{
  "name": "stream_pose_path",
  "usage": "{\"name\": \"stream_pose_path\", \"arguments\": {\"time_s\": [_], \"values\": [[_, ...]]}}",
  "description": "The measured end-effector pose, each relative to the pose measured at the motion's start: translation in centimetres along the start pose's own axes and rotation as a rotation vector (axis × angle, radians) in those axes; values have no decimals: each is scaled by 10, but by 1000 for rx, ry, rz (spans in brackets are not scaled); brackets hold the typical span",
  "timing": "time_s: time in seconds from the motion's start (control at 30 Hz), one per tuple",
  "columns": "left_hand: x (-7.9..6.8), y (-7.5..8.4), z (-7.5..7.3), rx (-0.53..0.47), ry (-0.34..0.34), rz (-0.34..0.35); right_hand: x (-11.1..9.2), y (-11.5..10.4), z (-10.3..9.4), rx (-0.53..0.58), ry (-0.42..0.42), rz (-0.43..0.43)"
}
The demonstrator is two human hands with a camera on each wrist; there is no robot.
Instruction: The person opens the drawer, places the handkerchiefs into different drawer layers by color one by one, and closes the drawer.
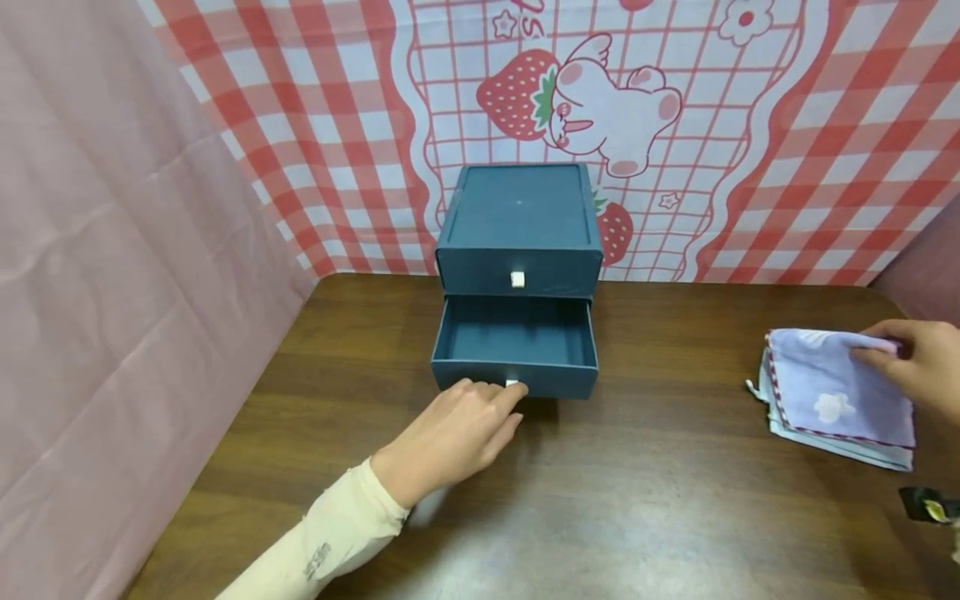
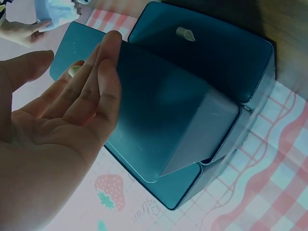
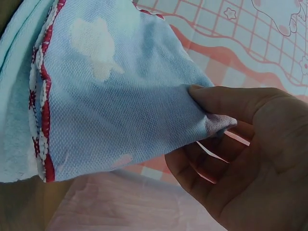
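Note:
A dark teal two-drawer box [image 1: 519,221] stands against the curtain at the back, its lower drawer [image 1: 562,381] pulled out with a bare inside. My left hand [image 1: 457,429] is at that drawer's front; its fairly straight fingers touch the small white knob [image 2: 73,71], and the thumb stands apart from it in the left wrist view. Over at the right, my right hand [image 1: 926,362] pinches the corner of a lavender-blue small towel [image 1: 832,387] with a white cloud-like patch and red-and-white edging. Beneath it lies a pale aqua towel [image 3: 17,96].
The upper drawer [image 1: 480,275] is closed. A brown wooden table [image 1: 645,492] carries the box and towels. Red-checked fabric [image 1: 337,100] hangs behind, and a pink curtain [image 1: 112,292] runs along the left side. A small black object [image 1: 917,503] shows near the right edge.

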State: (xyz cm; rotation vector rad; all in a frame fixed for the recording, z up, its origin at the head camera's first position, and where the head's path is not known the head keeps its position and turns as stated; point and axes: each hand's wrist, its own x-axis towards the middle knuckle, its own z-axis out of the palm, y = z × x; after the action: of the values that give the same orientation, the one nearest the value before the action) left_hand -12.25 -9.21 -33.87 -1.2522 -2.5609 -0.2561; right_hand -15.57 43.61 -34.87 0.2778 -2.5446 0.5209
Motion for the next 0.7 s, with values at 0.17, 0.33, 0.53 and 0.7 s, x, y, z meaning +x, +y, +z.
{"name": "stream_pose_path", "arguments": {"time_s": [0.17, 0.33, 0.53, 0.7], "values": [[-5, 4, 2, -1, 18, 17, -2, 0, 1, 47, 22, -8], [-10, 6, 6, 4, 45, 17, -1, -2, 1, 88, 39, 3], [-15, 9, 6, -7, 42, -1, 2, -8, -2, 75, 20, 29], [-19, 12, 7, -10, 53, 6, 4, -12, -4, 93, 30, 14]]}}
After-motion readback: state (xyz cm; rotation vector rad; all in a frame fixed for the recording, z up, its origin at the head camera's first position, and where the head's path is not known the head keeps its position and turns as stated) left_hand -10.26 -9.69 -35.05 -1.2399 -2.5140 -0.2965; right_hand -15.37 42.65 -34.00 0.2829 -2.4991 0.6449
